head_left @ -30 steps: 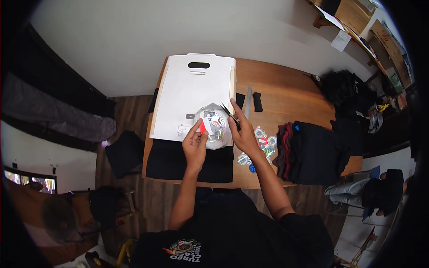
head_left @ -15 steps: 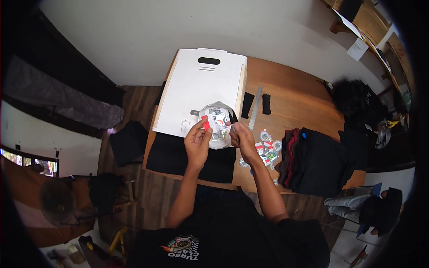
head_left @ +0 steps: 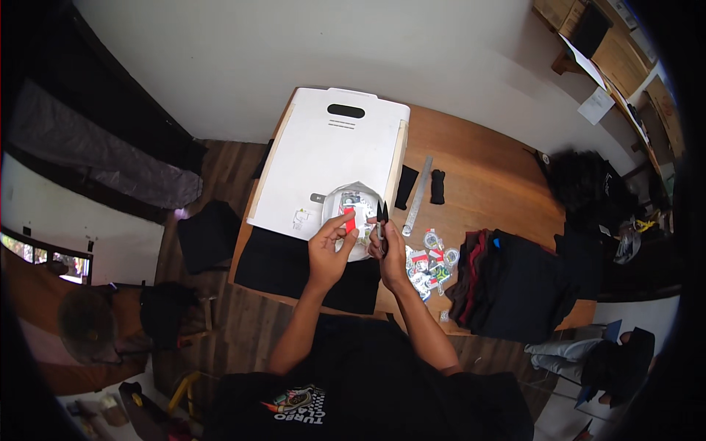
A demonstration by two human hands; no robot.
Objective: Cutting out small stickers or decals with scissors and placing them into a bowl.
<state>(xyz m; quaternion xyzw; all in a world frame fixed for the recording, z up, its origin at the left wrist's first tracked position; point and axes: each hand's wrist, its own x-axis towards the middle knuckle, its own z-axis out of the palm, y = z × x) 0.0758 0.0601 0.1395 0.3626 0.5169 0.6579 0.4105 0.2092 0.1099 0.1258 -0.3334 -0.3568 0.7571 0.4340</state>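
Note:
Between the thumb and fingers of my left hand (head_left: 329,257) is a small red-and-white label (head_left: 350,219). My right hand (head_left: 392,256) is closed around a pair of black thread snips (head_left: 382,213), their points up and slightly apart. Both hands are over the near side of a round, pale container (head_left: 334,195) with several printed labels inside. The container overlaps the near edge of a white board (head_left: 331,151) with a dark handle slot. Under the board, black cloth (head_left: 294,270) spreads toward me. The snips are beside the label, apart from it.
A pile of printed labels (head_left: 430,270) lies right of my right hand. Folded dark and red garments (head_left: 515,283) are stacked beyond it. A metal ruler (head_left: 419,195) and a black roll (head_left: 437,187) rest on the wooden table (head_left: 485,176). A person (head_left: 618,364) is at the far right.
Both hands have moved nearer to me in the view, still with the label and snips. The snips now point more upright. The whole view has shifted slightly.

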